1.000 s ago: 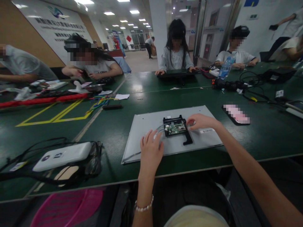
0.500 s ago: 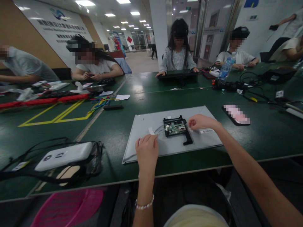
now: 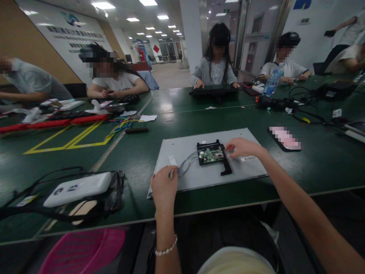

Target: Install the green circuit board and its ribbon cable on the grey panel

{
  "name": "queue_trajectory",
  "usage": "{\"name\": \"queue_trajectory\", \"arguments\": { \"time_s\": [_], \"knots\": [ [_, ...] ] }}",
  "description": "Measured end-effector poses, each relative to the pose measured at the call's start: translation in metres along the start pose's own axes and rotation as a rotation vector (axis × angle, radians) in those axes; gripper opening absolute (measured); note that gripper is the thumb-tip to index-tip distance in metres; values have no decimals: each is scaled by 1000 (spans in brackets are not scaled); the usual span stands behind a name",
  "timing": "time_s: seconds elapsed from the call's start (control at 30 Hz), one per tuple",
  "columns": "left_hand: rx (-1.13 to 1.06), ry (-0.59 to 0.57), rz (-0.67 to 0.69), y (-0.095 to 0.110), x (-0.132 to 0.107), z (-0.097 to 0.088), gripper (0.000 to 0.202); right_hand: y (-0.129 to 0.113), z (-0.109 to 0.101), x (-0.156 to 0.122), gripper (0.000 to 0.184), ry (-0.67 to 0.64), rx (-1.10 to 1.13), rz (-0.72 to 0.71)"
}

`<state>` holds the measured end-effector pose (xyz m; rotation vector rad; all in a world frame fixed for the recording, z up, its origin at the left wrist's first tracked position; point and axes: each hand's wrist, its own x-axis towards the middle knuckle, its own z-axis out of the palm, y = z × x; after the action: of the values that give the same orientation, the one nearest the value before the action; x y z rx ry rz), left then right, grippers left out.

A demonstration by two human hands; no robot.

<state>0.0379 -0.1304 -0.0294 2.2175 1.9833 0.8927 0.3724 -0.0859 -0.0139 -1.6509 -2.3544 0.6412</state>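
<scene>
A thin grey-white panel [image 3: 188, 142] lies flat on the table in front of me. On its middle sits a black plastic bracket [image 3: 226, 169] framing a green circuit board [image 3: 209, 156]. Grey cables [image 3: 185, 164] run from the board's left side to my left hand [image 3: 164, 185], whose fingers are closed on them over the panel's left part. A small white tag [image 3: 172, 160] sticks up beside those fingers. At the bracket's right edge, my right hand [image 3: 242, 147] has its fingers curled together; a small pale bit shows under them, too unclear to name.
Right of the panel lies a phone [image 3: 285, 138]. On the left are a white device [image 3: 78, 189] with black straps and a pink basket [image 3: 85, 247] below the table edge. Coloured wires [image 3: 122, 125] and a water bottle [image 3: 270, 83] are farther back. Several people sit around the table.
My left hand has moved left, drawing the grey cables out into a wider loop from the board. The white tag has shifted left with it. My right hand has stayed at the bracket.
</scene>
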Motion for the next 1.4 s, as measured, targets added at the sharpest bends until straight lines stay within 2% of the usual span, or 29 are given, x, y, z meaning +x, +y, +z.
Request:
{"name": "queue_trajectory", "arguments": {
  "time_s": [0.17, 0.43, 0.57, 0.67, 0.77, 0.83, 0.9, 0.97, 1.13, 1.27, 1.4],
  "knots": [
    [-8, 2, -17, -11, 3, 2, 23, -6, 1, -1, 21, -40, 68, 30],
    [30, 47, 15, -7, 0, 4, 25, -8, -5, -4, 12, -14, 62, 107],
    [32, 117, 78, 1, 0, 1, 24, 1, -9, -3, 13, 5, 66, 123],
    [27, 133, 176, 18, 8, -11, 25, 8, -13, -5, 12, 53, 32, 167],
    [28, 43, 347, 47, 28, -25, 27, 13, -15, -6, 12, 89, -1, 232],
    [63, -29, 428, 69, 46, -29, 28, 16, -15, -6, 13, 86, -18, 258],
    [129, -128, 476, 89, 68, -23, 30, 17, -13, -4, 15, 90, -37, 271],
    [199, -261, 508, 101, 93, -8, 29, 18, -11, -2, 19, 117, -61, 279],
    [267, -617, 463, 105, 153, 40, 33, 16, -6, 2, 25, 167, -135, 304],
    [288, -733, 472, 103, 181, 62, 31, 16, -1, 3, 25, 182, -151, 301],
    [309, -826, 494, 103, 191, 71, 28, 18, 3, 6, 25, 187, -149, 296]
  ]
}}
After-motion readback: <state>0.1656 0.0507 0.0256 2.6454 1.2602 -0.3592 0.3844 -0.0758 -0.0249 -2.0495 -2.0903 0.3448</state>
